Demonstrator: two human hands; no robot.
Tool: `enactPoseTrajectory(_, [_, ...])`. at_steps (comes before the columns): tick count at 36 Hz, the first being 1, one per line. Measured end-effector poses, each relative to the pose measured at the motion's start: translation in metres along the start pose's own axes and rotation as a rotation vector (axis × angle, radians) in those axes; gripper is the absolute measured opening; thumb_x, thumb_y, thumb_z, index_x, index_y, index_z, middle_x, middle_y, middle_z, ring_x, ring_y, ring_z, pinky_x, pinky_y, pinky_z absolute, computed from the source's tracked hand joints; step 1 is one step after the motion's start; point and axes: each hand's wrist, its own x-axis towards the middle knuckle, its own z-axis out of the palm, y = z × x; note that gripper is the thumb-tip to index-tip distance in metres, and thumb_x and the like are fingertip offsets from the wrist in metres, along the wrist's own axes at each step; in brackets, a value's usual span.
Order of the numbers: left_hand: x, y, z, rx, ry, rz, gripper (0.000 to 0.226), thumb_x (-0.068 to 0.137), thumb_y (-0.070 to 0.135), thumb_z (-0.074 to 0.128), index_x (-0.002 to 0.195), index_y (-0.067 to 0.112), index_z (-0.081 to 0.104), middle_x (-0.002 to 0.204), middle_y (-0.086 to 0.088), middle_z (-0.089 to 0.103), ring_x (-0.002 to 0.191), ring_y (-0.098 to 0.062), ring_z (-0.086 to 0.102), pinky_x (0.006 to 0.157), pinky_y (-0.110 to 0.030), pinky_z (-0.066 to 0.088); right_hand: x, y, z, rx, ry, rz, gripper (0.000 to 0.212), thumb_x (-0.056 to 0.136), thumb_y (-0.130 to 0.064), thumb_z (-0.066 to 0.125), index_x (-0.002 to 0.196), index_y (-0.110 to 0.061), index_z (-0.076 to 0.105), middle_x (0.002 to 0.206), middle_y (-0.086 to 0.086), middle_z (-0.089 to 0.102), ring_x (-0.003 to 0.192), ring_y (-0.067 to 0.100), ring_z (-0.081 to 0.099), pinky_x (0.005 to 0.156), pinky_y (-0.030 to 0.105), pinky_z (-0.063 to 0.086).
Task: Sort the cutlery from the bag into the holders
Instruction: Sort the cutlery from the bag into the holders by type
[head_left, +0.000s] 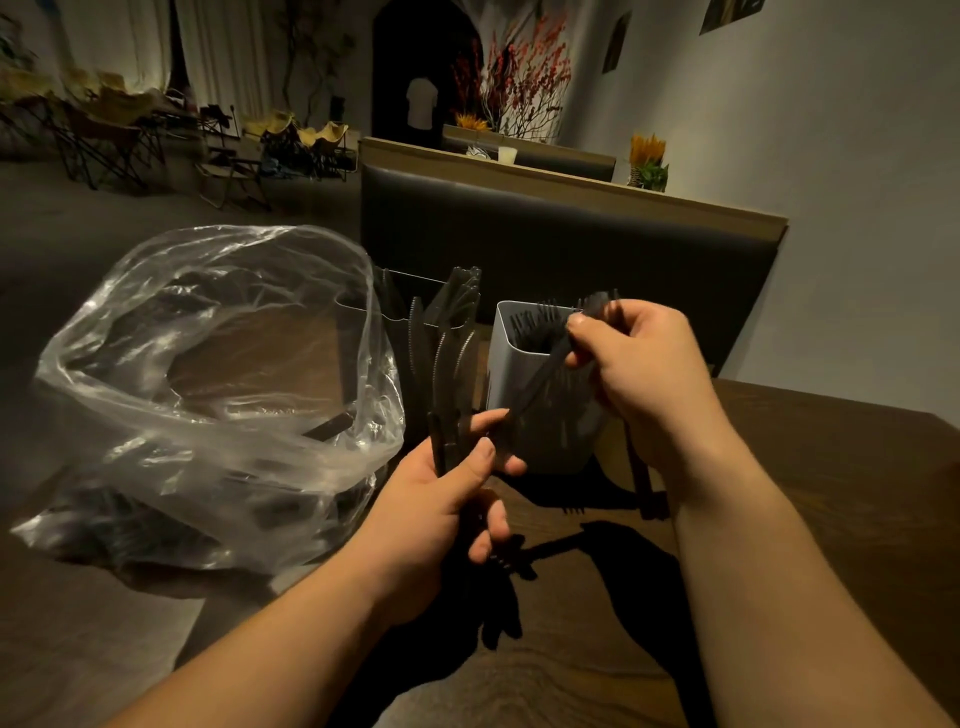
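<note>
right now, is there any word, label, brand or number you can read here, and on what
None: no text can be read in this view.
The white holder: plain, no label.
The clear bag: no print shows.
The knives in the left hand and the fork in the right hand: no marking shows.
The wall pictures: too small and dark to tell.

Black knives (441, 364), white holder (511, 374), clear bag (208, 332).

Both forearms are bare, and the left hand (447, 499) and right hand (639, 358) are bare too, with short nails.
</note>
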Motion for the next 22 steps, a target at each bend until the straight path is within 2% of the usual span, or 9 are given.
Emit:
enactPoseTrajectory(2, [0.002,0.0,0.0,-0.012,0.085,0.015,0.028,0.1,0.017,0.052,0.127,0.02,0.059,0.076,-0.01,0.069,0.044,-0.012,0.046,0.039,-0.019,0.036,0.003,0.0,-0.005,-0.039,-0.014,0.02,0.023,0.095,-0.021,0.065,0.084,-0.002,0.069,0.068,0.005,0.069,0.043,-0.002,0.051,0.045,0.017,0.037])
enactPoseTrajectory(4, [0.003,0.001,-0.001,-0.003,0.156,0.019,0.023,0.102,0.015,0.051,0.123,0.018,0.06,0.079,-0.009,0.071,0.043,-0.01,0.046,0.037,-0.017,0.036,0.006,-0.001,-0.012,-0.102,-0.071,0.042,0.025,0.095,-0.023,0.065,0.084,-0.001,0.069,0.073,0.011,0.072,0.043,0.003,0.05,0.046,0.023,0.037])
enactPoseTrajectory(6, [0.004,0.002,0.0,0.019,0.198,0.023,0.02,0.101,0.014,0.053,0.119,0.015,0.059,0.08,-0.01,0.07,0.043,-0.01,0.048,0.037,-0.017,0.038,0.008,-0.003,-0.021,-0.199,-0.102,0.042,0.023,0.098,-0.029,0.061,0.091,-0.007,0.067,0.079,0.009,0.071,0.052,0.007,0.054,0.05,0.025,0.041])
enactPoseTrajectory(8, [0.004,0.003,0.0,0.057,0.251,0.03,0.015,0.1,0.012,0.055,0.115,0.011,0.058,0.085,-0.013,0.068,0.044,-0.008,0.056,0.039,-0.017,0.043,0.011,-0.008,-0.031,-0.263,-0.057,0.009,0.017,0.102,-0.034,0.053,0.104,-0.018,0.057,0.086,0.004,0.065,0.066,0.01,0.057,0.057,0.026,0.043])
enactPoseTrajectory(11, [0.006,-0.002,0.0,0.18,0.28,0.058,0.014,0.098,0.012,0.06,0.111,0.011,0.056,0.093,-0.019,0.07,0.047,-0.004,0.06,0.043,-0.017,0.045,0.004,-0.02,-0.043,-0.276,-0.018,-0.114,0.01,0.104,-0.031,0.048,0.094,-0.028,0.051,0.087,0.001,0.057,0.074,0.013,0.055,0.06,0.027,0.041])
enactPoseTrajectory(15, [0.007,-0.008,0.0,0.268,0.289,0.091,0.018,0.096,0.013,0.064,0.113,0.012,0.059,0.094,-0.018,0.072,0.051,-0.006,0.062,0.046,-0.019,0.046,-0.018,-0.038,-0.039,-0.258,-0.255,-0.311,0.014,0.097,-0.019,0.062,0.087,-0.029,0.064,0.08,-0.008,0.061,0.071,0.007,0.058,0.062,0.024,0.045])
enactPoseTrajectory(18, [0.006,-0.006,0.002,0.243,0.278,0.107,0.017,0.095,0.011,0.064,0.112,0.01,0.062,0.086,-0.013,0.073,0.051,-0.01,0.059,0.046,-0.021,0.048,-0.024,-0.036,-0.017,-0.424,-0.427,-0.272,0.014,0.095,-0.019,0.065,0.094,-0.033,0.069,0.087,-0.019,0.061,0.083,-0.003,0.058,0.073,0.012,0.044])
enactPoseTrajectory(20, [0.004,-0.003,0.003,0.171,0.267,0.089,0.016,0.095,0.009,0.063,0.112,0.009,0.063,0.089,-0.014,0.073,0.053,-0.01,0.063,0.047,-0.022,0.051,-0.024,-0.027,-0.001,-0.541,-0.472,-0.222,0.016,0.096,-0.019,0.064,0.104,-0.028,0.074,0.09,-0.017,0.064,0.089,0.0,0.059,0.078,0.017,0.046])
enactPoseTrajectory(22, [0.004,0.0,0.003,0.107,0.245,0.062,0.019,0.095,0.007,0.062,0.113,0.011,0.064,0.086,-0.012,0.074,0.053,-0.011,0.065,0.049,-0.025,0.054,-0.025,-0.022,0.01,-0.596,-0.514,-0.181,0.028,0.096,-0.009,0.06,0.112,-0.026,0.075,0.099,-0.012,0.07,0.099,0.006,0.062,0.087,0.023,0.051])
